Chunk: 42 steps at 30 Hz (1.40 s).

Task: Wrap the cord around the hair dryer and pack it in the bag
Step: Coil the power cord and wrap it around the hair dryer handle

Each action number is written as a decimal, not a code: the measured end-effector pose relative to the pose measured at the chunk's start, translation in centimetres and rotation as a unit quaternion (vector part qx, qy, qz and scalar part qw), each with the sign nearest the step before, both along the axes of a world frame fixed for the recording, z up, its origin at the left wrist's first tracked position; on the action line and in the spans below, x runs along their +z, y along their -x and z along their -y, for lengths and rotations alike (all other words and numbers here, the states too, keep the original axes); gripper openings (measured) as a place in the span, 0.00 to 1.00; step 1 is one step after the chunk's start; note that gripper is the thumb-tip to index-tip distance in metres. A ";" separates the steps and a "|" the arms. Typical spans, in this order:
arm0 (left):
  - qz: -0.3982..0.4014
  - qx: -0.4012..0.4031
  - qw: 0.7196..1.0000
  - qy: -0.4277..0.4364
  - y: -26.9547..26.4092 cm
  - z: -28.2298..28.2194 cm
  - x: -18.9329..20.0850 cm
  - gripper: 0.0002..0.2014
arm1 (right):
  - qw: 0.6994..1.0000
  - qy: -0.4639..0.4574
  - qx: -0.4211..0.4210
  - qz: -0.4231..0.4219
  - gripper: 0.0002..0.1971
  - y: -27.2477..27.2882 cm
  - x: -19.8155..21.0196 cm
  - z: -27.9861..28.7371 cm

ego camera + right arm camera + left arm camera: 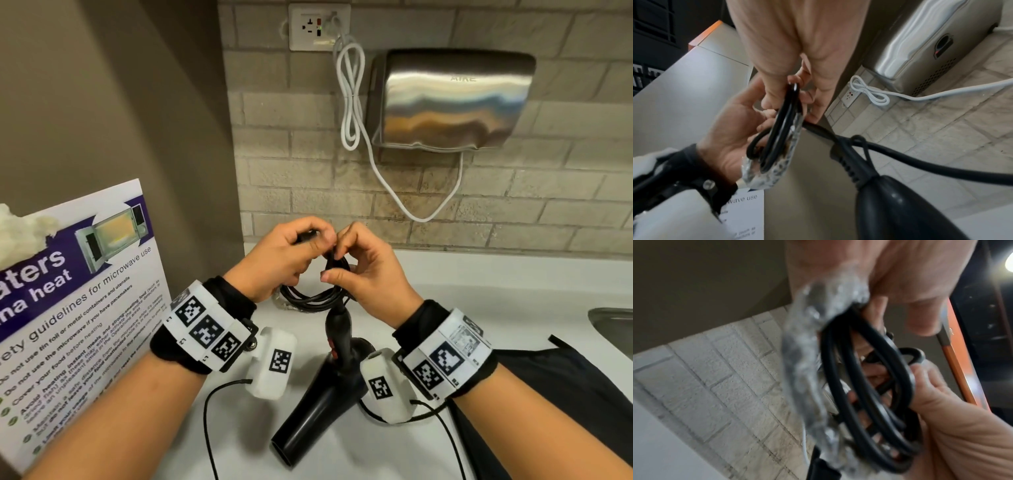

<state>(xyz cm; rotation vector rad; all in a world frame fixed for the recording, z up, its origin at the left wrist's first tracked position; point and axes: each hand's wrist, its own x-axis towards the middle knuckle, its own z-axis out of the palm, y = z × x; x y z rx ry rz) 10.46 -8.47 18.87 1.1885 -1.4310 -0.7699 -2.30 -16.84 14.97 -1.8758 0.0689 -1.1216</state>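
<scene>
Fingers of the left hand (274, 257) and right hand (363, 270) curl round the coiled cord (315, 294). Below it, the hair dryer (325, 387) lies on the counter (479, 274)

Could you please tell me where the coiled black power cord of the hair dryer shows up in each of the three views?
Head: the coiled black power cord hangs at centre, between both hands, above the black hair dryer.
Left wrist: centre right, loops beside crinkled clear plastic.
Right wrist: centre left, loops seen edge-on.
Shared landmark: the steel wall-mounted hand dryer's white cable; in the left wrist view only the brick-tiled wall matches.
</scene>
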 end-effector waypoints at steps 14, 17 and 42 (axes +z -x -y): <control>-0.046 0.073 0.996 0.019 -1.0 0.3 0.4 0.07 | 0.964 0.011 0.060 -0.259 0.32 0.7 -1.6 2.6; -0.054 0.070 0.996 0.012 -1.3 0.4 0.3 0.07 | 0.964 -0.046 0.072 -0.250 0.27 0.8 -1.8 2.9; 0.174 0.073 0.980 -0.063 -0.8 0.5 -0.9 0.10 | 0.964 0.124 -0.199 -0.123 0.10 1.9 3.3 0.2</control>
